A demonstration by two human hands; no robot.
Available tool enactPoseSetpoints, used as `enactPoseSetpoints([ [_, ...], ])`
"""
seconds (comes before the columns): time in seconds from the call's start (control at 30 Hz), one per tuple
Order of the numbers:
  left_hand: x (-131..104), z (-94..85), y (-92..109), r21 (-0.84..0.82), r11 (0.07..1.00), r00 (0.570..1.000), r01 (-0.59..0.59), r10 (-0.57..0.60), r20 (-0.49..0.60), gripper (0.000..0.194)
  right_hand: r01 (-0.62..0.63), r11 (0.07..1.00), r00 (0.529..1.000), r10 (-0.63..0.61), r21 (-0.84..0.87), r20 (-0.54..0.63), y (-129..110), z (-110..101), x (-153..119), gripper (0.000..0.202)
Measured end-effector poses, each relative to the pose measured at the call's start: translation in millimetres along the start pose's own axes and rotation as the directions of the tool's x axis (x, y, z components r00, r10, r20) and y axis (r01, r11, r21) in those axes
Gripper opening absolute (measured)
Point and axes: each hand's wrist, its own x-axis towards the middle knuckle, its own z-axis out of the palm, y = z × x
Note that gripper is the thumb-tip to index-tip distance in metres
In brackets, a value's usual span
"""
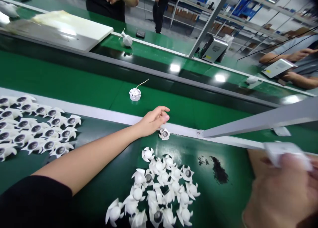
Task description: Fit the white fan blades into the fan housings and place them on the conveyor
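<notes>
My left hand (154,120) reaches over the pale rail at the belt's near edge, fingers loosely bent and apart, with nothing visible in it. Just below it, a small white fan impeller (164,134) lies against the rail. Past the fingertips, a round white motor housing (134,94) with a thin upright wire sits on the green conveyor belt (99,85). At the lower right, my right hand (285,191) is blurred and grips a white plastic part (285,152); its exact kind is unclear. Between my arms lies a loose pile of white impellers (159,185).
Rows of impellers (37,128) stand at left, hubs showing. A grey metal post (260,117) slants across the right side. Black crumbs (218,170) lie on the green tabletop. Beyond the belt are a white panel (74,29), a silver box (215,49) and other people.
</notes>
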Motion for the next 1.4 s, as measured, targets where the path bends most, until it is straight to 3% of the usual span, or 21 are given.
enactPoseSetpoints([
  [0.03, 0.8, -0.1, 0.7, -0.006, 1.000, 1.000, 0.018, -0.018, -0.020, 0.037, -0.029, 0.984, 0.991, 0.052, 0.175, -0.127, -18.3, 9.9, -10.2, 0.037],
  [0.07, 1.7, -0.1, 1.2, -0.019, 0.999, 0.999, 0.029, -0.030, -0.039, 0.035, -0.126, 0.939, 0.992, 0.109, 0.321, 0.069, -34.7, 24.1, -18.1, 0.030],
  [0.1, 2.5, 0.0, 1.6, -0.042, 0.999, 0.998, 0.034, -0.037, -0.054, 0.033, -0.188, 0.883, 0.961, 0.075, 0.430, 0.266, -48.4, 41.1, -23.7, 0.022],
  [0.17, 4.2, 0.1, 1.9, -0.121, 0.992, 0.997, 0.037, -0.046, -0.069, 0.032, -0.216, 0.841, 0.897, -0.029, 0.496, 0.440, -65.9, 76.5, -28.5, 0.018],
  [0.23, 5.2, -0.6, 2.2, -0.200, 0.978, 0.995, 0.058, -0.073, -0.068, 0.031, -0.127, 0.873, 0.872, -0.128, 0.471, 0.472, -71.7, 104.4, -28.1, 0.015],
  [0.3, 5.3, -2.7, 3.2, -0.238, 0.967, 0.992, 0.095, -0.112, -0.062, 0.028, 0.038, 0.911, 0.837, -0.253, 0.411, 0.485, -70.5, 119.8, -26.8, 0.015],
  [0.37, 4.5, -6.1, 5.2, -0.238, 0.963, 0.992, 0.123, -0.129, -0.011, 0.027, 0.207, 0.907, 0.764, -0.384, 0.367, 0.519, -67.2, 124.3, -27.5, 0.017],
  [0.43, 3.2, -10.1, 7.9, -0.186, 0.973, 0.988, 0.134, -0.115, 0.106, 0.032, 0.313, 0.889, 0.709, -0.453, 0.335, 0.541, -64.8, 122.6, -30.6, 0.018],
  [0.53, 2.3, -16.0, 11.9, -0.042, 0.988, 0.943, 0.149, -0.129, 0.307, 0.037, 0.371, 0.893, 0.720, -0.450, 0.255, 0.529, -65.3, 118.6, -36.3, 0.017],
  [0.6, 3.1, -19.7, 13.4, 0.016, 0.981, 0.917, 0.193, -0.186, 0.354, 0.035, 0.372, 0.906, 0.740, -0.420, 0.200, 0.525, -68.1, 119.1, -38.3, 0.017],
  [0.77, 6.2, -26.3, 11.0, 0.087, 0.955, 0.906, 0.283, -0.296, 0.302, 0.033, 0.300, 0.931, 0.756, -0.364, 0.206, 0.544, -70.8, 128.3, -37.5, 0.019],
  [0.87, 5.0, -26.0, 7.3, 0.047, 0.964, 0.928, 0.262, -0.265, 0.261, 0.040, 0.245, 0.934, 0.748, -0.352, 0.260, 0.562, -64.2, 130.9, -34.2, 0.020],
  [1.0, 2.4, -24.3, 3.4, 0.043, 0.986, 0.977, 0.163, -0.167, 0.131, 0.048, 0.302, 0.919, 0.692, -0.395, 0.254, 0.604, -54.8, 131.8, -17.0, 0.021],
  [1.1, 2.9, -25.0, 2.4, 0.112, 0.982, 0.984, 0.150, -0.160, 0.083, 0.048, 0.311, 0.947, 0.786, -0.303, 0.078, 0.539, -54.8, 124.5, 1.8, 0.042],
  [1.2, 4.8, -26.6, 2.7, 0.175, 0.972, 0.982, 0.158, -0.173, 0.075, 0.050, 0.270, 0.960, 0.878, -0.214, -0.074, 0.429, -58.5, 99.1, 10.4, 0.059],
  [1.3, 6.4, -27.2, 4.2, 0.212, 0.962, 0.977, 0.172, -0.194, 0.090, 0.055, 0.242, 0.956, 0.943, -0.192, -0.166, 0.271, -50.3, 51.8, 5.4, 0.051],
  [1.4, 7.0, -26.2, 6.8, 0.241, 0.950, 0.971, 0.200, -0.226, 0.084, 0.061, 0.082, 0.909, 0.997, -0.077, -0.408, 0.029, -9.6, -15.2, 1.1, 0.049],
])
